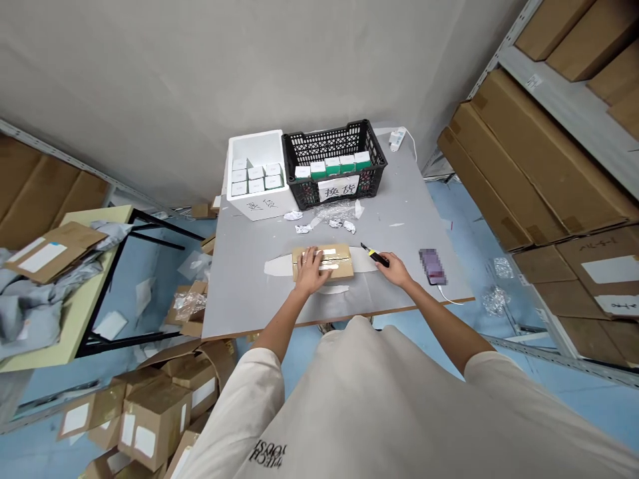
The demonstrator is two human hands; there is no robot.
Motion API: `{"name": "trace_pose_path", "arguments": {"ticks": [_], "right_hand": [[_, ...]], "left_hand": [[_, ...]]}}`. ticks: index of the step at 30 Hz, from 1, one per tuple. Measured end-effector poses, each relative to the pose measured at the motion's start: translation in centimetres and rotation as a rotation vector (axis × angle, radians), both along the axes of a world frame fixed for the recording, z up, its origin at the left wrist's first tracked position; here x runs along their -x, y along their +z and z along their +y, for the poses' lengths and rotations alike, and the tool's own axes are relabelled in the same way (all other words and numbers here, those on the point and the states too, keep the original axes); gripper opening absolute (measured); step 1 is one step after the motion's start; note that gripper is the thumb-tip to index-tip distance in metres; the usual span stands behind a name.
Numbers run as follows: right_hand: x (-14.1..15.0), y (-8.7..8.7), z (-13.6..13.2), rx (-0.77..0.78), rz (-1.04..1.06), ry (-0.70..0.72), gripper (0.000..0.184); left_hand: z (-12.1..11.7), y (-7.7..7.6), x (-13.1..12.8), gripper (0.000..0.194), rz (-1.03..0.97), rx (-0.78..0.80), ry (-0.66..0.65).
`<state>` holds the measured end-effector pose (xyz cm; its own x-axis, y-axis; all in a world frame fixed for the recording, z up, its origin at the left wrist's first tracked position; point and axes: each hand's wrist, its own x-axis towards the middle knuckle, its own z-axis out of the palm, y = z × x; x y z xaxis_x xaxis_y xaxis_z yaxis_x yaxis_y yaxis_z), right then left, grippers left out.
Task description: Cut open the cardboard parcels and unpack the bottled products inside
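A small brown cardboard box (pixel 341 260) lies flat near the front of the grey table (pixel 249 293). My left hand (pixel 309 269) rests on the box's left part, its fingers spread over the top. To the right of the box, my right hand (pixel 395 269) is closed around a black and yellow utility knife (pixel 375 256). The knife's tip points up and left, apart from the box. White paper-like pieces (pixel 277 266) stick out on both sides beneath the box.
Behind stand a white foam box (pixel 264 205) and a black plastic crate (pixel 377 179), both holding small white-and-green boxes. Crumpled paper and clear wrap (pixel 335 211) lie before them. A phone (pixel 432 266) with a cable is at right. Cartons (pixel 154 412) crowd the floor at left.
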<state>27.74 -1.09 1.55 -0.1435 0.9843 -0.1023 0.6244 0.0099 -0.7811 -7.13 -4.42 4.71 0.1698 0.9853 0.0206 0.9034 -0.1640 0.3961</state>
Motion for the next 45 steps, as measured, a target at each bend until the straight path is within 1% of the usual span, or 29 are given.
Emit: {"name": "trace_pose_path", "arguments": {"ticks": [3,6,8,10,12,14,18,20,22,24,27,29,30,32,34,36,38,40,42,45], "right_hand": [[2.5,0.4,0.2,0.056,0.1,0.071,0.039],[5.2,0.9,0.2,0.128,0.184,0.135,0.039],[6.6,1.0,0.0,0.173,0.23,0.168,0.038],[7.7,1.1,-0.3,0.207,0.259,0.188,0.038],[8.2,1.2,-0.3,0.205,0.272,0.174,0.039],[8.1,1.6,-0.1,0.167,0.269,0.134,0.041],[6.5,2.8,0.8,0.086,0.209,0.031,0.046],[5.5,3.0,1.1,0.08,0.171,-0.013,0.048],[4.7,2.7,1.2,0.108,0.146,-0.051,0.05],[4.4,2.1,0.9,0.148,0.149,-0.085,0.051],[4.4,1.0,0.3,0.183,0.194,-0.095,0.049],[4.5,0.4,-0.1,0.186,0.22,-0.088,0.047],[4.5,0.2,-0.2,0.188,0.23,-0.084,0.046],[4.3,-0.2,-0.5,0.201,0.242,-0.073,0.044],[3.9,-0.5,-0.7,0.215,0.245,-0.06,0.045],[3.4,-0.8,-0.9,0.225,0.23,-0.053,0.047],[3.0,-1.0,-1.1,0.242,0.188,-0.046,0.048],[2.9,-0.9,-1.3,0.272,0.135,-0.032,0.048],[2.9,-0.7,-1.6,0.29,0.096,-0.015,0.049],[3.1,0.2,-1.8,0.275,0.08,-0.001,0.048]], "left_hand": [[-2.0,-0.1,2.5,0.087,0.024,0.006,0.112],[-3.8,-1.0,4.5,0.103,0.003,0.033,0.211],[-4.5,-1.7,5.4,0.104,-0.057,0.097,0.241],[-4.5,-2.3,5.8,0.097,-0.136,0.175,0.264],[-4.0,-2.2,5.9,0.092,-0.193,0.22,0.284],[-3.1,-1.7,5.8,0.091,-0.206,0.232,0.292],[-0.7,-0.1,4.9,0.085,-0.212,0.295,0.222],[0.4,0.1,4.2,0.08,-0.199,0.379,0.183],[1.4,-0.3,3.5,0.079,-0.177,0.434,0.163],[2.4,-1.0,2.9,0.081,-0.195,0.456,0.185],[3.5,-2.4,2.5,0.082,-0.324,0.498,0.31],[3.6,-3.3,2.6,0.078,-0.422,0.526,0.405],[3.4,-3.6,2.7,0.073,-0.46,0.534,0.433],[2.4,-4.4,2.8,0.062,-0.509,0.524,0.436],[0.7,-5.0,3.0,0.057,-0.564,0.519,0.368],[-1.2,-5.5,3.0,0.064,-0.635,0.52,0.293],[-3.0,-5.8,2.8,0.081,-0.66,0.498,0.22],[-4.2,-6.0,2.5,0.094,-0.625,0.505,0.226],[-4.8,-5.9,2.1,0.094,-0.585,0.531,0.268],[-5.0,-5.1,1.8,0.085,-0.553,0.529,0.306]]}}
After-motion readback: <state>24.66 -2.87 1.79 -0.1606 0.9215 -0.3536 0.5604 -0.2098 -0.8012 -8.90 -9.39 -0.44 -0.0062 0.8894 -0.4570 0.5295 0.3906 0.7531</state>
